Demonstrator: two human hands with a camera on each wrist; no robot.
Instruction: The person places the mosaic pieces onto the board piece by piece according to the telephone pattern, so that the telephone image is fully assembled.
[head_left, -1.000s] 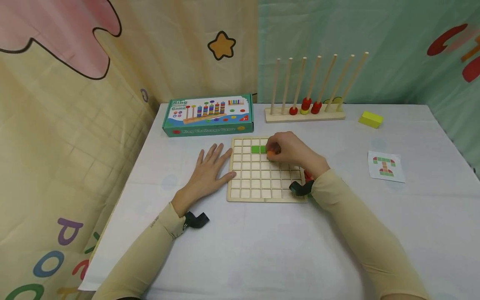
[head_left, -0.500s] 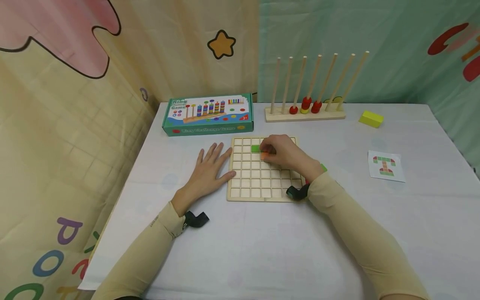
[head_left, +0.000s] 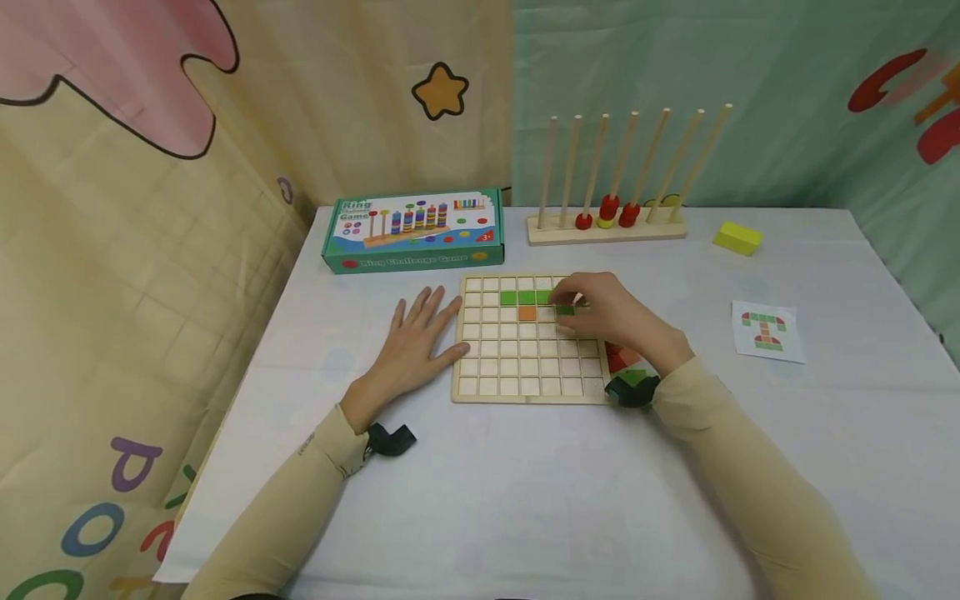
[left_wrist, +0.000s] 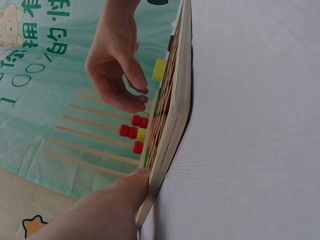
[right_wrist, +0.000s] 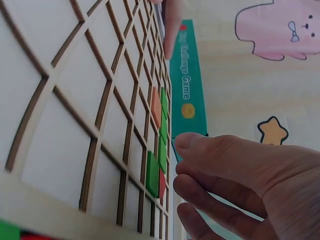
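We see a pale wooden grid board (head_left: 532, 398) lying flat on the white cloth-covered surface (head_left: 510, 492). It looks about square, so we find no clear long axis; its sides run roughly left-right and near-far.

Three square green tiles (head_left: 527, 297) sit side by side in the second row from the far edge, a line running left to right. A square orange tile (head_left: 527, 313) lies on the near side of the middle one. The right wrist view adds a red tile (right_wrist: 161, 185) at the line's right end and a separate green tile (right_wrist: 152, 174) just nearer; we cannot tell whether that last one is fully seated.

The right hand (head_left: 618, 308) hovers over it, fingers loosely bent and pinching nothing. The left hand (head_left: 416, 358) is spread, its thumb touching the board's left edge.

Against the white printed card (head_left: 790, 346), whose T has its stem towards us, we judge the crossbar's middle and right end laid. The left end, lower stem and base seem left; loose red and green pieces (head_left: 617, 357) lie beside the board.
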